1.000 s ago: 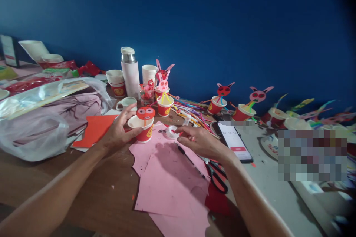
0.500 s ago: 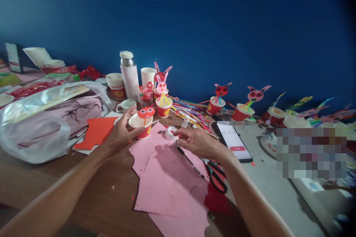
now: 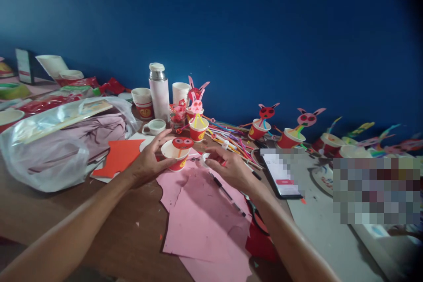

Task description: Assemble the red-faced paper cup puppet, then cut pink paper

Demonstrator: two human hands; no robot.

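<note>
My left hand (image 3: 150, 158) is curved round the left side of a red and white paper cup (image 3: 172, 150), thumb in front and fingers behind. An orange-red paper face (image 3: 183, 142) with two round eyes stands up from that cup. The fingers of my right hand (image 3: 228, 165) close on a small roll of clear tape (image 3: 204, 160), which they partly cover. Under both hands lie sheets of pink paper (image 3: 198, 224). A black pen (image 3: 228, 194) lies on the paper, and black-handled scissors (image 3: 257, 216) are partly hidden by my right forearm.
Behind stand a thermos (image 3: 159, 97), stacked paper cups (image 3: 142, 102) and a small white mug (image 3: 154, 127). Orange card (image 3: 124, 156) and a plastic bag (image 3: 79, 141) lie left. Pipe cleaners (image 3: 231, 139), a phone (image 3: 280, 174) and several cups with rabbit figures (image 3: 259, 128) are right.
My right hand has moved onto the tape roll, and its fingers have closed there. My left hand stays at the paper cup. The view has shifted slightly.
</note>
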